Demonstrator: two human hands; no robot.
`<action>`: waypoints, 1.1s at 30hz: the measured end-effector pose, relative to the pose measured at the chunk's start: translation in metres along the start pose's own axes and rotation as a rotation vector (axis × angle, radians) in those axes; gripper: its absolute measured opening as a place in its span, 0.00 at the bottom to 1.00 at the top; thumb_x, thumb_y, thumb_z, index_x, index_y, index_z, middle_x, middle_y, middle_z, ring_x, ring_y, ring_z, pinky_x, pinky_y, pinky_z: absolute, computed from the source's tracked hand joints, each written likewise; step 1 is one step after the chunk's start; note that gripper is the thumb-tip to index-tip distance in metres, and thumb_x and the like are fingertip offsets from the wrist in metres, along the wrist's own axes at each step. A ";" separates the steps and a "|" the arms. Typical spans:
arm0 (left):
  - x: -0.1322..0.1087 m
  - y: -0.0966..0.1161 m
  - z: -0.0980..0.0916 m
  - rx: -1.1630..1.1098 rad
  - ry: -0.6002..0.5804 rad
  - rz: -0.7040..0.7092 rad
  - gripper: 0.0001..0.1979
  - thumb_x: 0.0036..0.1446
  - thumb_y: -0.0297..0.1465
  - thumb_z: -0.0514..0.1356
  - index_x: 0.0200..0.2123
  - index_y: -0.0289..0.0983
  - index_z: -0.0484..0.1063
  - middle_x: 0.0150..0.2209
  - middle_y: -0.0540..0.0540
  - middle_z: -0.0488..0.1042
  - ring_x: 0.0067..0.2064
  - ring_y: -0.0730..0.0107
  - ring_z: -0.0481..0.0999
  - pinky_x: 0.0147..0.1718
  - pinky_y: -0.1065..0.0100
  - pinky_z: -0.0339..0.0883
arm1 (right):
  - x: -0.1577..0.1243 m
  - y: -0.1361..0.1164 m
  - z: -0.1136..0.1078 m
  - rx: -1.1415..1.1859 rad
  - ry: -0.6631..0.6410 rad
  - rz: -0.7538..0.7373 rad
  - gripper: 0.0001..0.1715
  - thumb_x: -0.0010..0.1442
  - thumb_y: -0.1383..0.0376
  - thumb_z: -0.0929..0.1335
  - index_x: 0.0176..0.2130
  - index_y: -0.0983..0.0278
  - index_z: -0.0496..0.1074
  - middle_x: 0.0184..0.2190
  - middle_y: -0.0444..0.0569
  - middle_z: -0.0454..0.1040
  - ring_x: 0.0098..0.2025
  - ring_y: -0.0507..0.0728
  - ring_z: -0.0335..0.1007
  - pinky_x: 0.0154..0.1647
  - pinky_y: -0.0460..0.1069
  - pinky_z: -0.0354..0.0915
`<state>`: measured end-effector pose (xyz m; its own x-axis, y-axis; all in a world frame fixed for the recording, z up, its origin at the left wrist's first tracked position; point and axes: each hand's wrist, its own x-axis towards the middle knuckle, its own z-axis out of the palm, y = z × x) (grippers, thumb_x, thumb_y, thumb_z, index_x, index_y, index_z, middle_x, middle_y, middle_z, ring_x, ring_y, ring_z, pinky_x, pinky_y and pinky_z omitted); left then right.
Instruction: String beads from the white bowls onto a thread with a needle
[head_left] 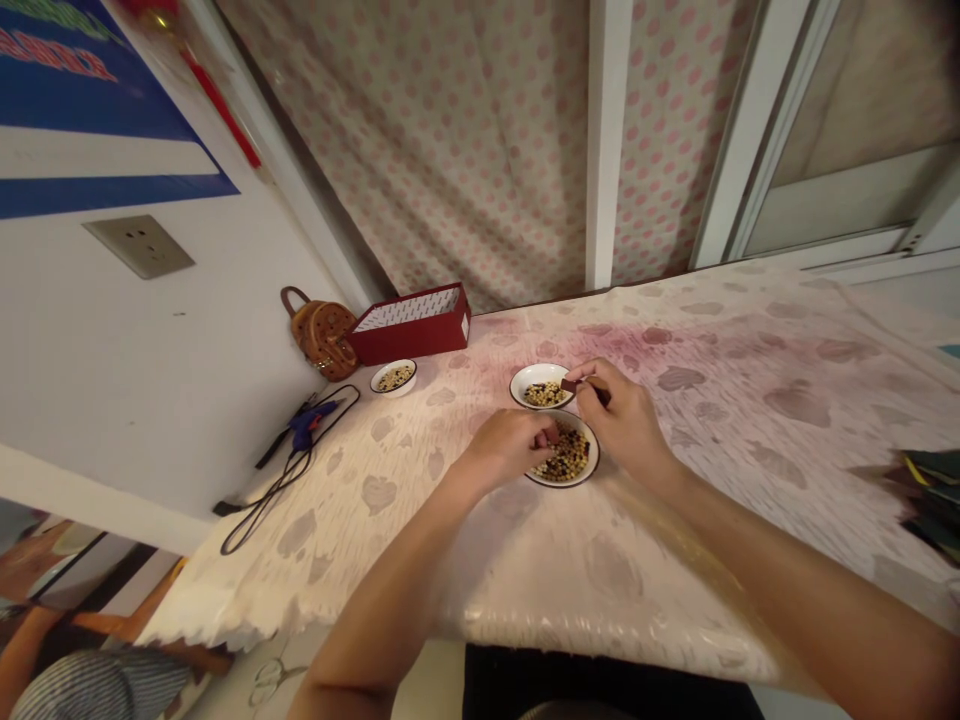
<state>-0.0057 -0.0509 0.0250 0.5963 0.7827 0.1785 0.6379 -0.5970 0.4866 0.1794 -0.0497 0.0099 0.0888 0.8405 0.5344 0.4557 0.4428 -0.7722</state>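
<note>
Two white dark-rimmed bowls stand close together on the table. The nearer bowl [598, 462] is full of mixed yellow, dark and reddish beans or grains. Over its left side is my left hand [499, 450], fingers curled in a pinch; whatever they hold is too small to make out. My right hand [626, 412] is closed at the right edge of the farther bowl [517, 382], which has a smaller heap of yellow and black grains. A small dark brown flat piece [569, 385] sticks out from its fingertips over that bowl's rim.
A third small bowl of grains [394, 378] stands left, before an open dark red box [412, 335]. A brown small backpack [322, 335] leans by the wall. Near it lies a blue glue gun [309, 425] with a black cord. Dark green material [934, 490] lies far right.
</note>
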 end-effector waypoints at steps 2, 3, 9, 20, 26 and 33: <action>-0.001 0.002 -0.002 -0.064 0.013 -0.015 0.07 0.53 0.23 0.63 0.34 0.39 0.79 0.29 0.48 0.79 0.28 0.67 0.74 0.31 0.67 0.63 | 0.000 0.000 0.000 0.007 -0.003 -0.001 0.10 0.62 0.65 0.62 0.40 0.60 0.72 0.32 0.47 0.81 0.30 0.56 0.75 0.33 0.51 0.63; -0.001 0.003 -0.003 -0.104 0.021 -0.020 0.08 0.53 0.23 0.63 0.36 0.39 0.79 0.29 0.48 0.79 0.28 0.68 0.74 0.31 0.67 0.63 | 0.000 0.001 0.000 0.011 -0.003 -0.003 0.10 0.62 0.65 0.62 0.40 0.60 0.72 0.32 0.47 0.81 0.30 0.56 0.75 0.33 0.51 0.63; 0.001 -0.002 -0.002 -0.491 0.081 -0.125 0.13 0.54 0.25 0.64 0.44 0.39 0.76 0.33 0.48 0.79 0.35 0.67 0.77 0.37 0.67 0.69 | 0.000 0.002 0.000 0.002 -0.012 -0.009 0.09 0.62 0.64 0.62 0.40 0.60 0.72 0.29 0.45 0.79 0.27 0.55 0.73 0.31 0.50 0.62; 0.012 -0.015 0.003 -1.244 0.259 -0.290 0.20 0.45 0.31 0.75 0.42 0.34 0.77 0.39 0.44 0.81 0.42 0.67 0.81 0.50 0.61 0.71 | -0.003 0.002 0.004 0.059 -0.142 -0.064 0.08 0.64 0.63 0.62 0.42 0.59 0.70 0.26 0.43 0.75 0.28 0.56 0.73 0.30 0.49 0.63; 0.011 -0.013 0.003 -1.270 0.223 -0.318 0.20 0.46 0.27 0.75 0.43 0.34 0.77 0.37 0.46 0.80 0.40 0.70 0.80 0.51 0.62 0.70 | -0.004 0.002 0.005 0.068 -0.199 -0.076 0.09 0.65 0.64 0.62 0.43 0.59 0.70 0.24 0.41 0.72 0.26 0.55 0.71 0.29 0.49 0.63; 0.012 -0.013 0.006 -1.312 0.231 -0.336 0.21 0.44 0.28 0.76 0.42 0.33 0.78 0.37 0.46 0.80 0.40 0.70 0.80 0.51 0.61 0.71 | -0.003 0.002 0.004 0.053 -0.221 -0.093 0.10 0.64 0.64 0.61 0.43 0.59 0.70 0.21 0.40 0.70 0.24 0.55 0.69 0.29 0.49 0.61</action>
<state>-0.0035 -0.0346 0.0158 0.3296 0.9435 -0.0330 -0.2671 0.1267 0.9553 0.1766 -0.0502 0.0050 -0.1502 0.8408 0.5202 0.4048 0.5323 -0.7435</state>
